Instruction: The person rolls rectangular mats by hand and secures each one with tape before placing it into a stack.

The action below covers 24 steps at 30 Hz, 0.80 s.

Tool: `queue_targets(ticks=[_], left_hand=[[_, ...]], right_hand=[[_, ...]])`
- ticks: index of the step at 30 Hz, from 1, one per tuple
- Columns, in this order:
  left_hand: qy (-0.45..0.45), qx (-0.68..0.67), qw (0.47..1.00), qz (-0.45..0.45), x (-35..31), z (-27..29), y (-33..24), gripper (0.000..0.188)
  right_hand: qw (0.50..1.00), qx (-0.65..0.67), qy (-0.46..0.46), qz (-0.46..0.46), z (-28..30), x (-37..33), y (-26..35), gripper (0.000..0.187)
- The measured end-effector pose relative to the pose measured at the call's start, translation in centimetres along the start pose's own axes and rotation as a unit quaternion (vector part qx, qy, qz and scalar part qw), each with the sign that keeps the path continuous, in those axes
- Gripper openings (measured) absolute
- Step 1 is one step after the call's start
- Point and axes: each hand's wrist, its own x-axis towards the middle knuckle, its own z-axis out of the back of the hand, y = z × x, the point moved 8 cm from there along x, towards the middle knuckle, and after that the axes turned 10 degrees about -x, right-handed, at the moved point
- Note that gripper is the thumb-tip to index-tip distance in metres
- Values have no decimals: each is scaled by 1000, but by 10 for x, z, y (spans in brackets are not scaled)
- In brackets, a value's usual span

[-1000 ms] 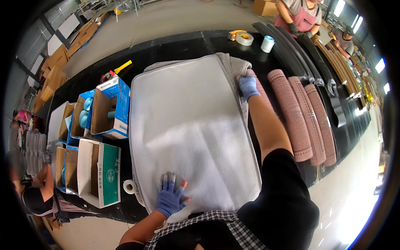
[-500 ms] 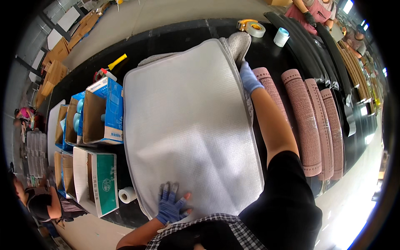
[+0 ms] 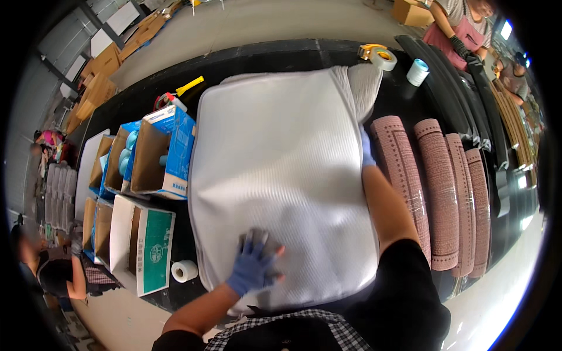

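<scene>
A large silver-grey mat [image 3: 281, 152] with a bound edge lies spread on the black table in front of me. Under its far edge and far right corner, a bunched grey textile [image 3: 364, 88] sticks out. My left hand [image 3: 254, 266], in a blue glove with grey fingertips, rests spread on the near part of the mat. Part of the thumb and another finger show bare. Along the mat's right edge is my right hand [image 3: 367, 151], also blue-gloved; its fingers are hidden by the mat's edge, so their grip does not show.
Several pink rolled mats [image 3: 439, 193] lie to the right. Open boxes [image 3: 155, 245] and a white roll [image 3: 185, 271] are on the left. Beyond the mat sit a tape dispenser [image 3: 377, 55], a blue-white spool [image 3: 418, 72] and a yellow-handled tool [image 3: 190, 85]. Co-workers [image 3: 462, 35] stand around.
My right hand has come nearer along the mat's right edge, away from the bunched textile. My left hand has slid slightly farther in on the mat. The whole view has shifted a little.
</scene>
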Motion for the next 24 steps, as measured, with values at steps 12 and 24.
queue_targets(ticks=[12, 24], left_hand=[[60, -74, 995, -39, 49, 54, 10, 82], [-195, 81, 977, -27, -28, 136, -24, 16]], right_hand=[[521, -787, -13, 329, -82, -242, 64, 98], [507, -673, 52, 536, -127, -404, 66, 18]])
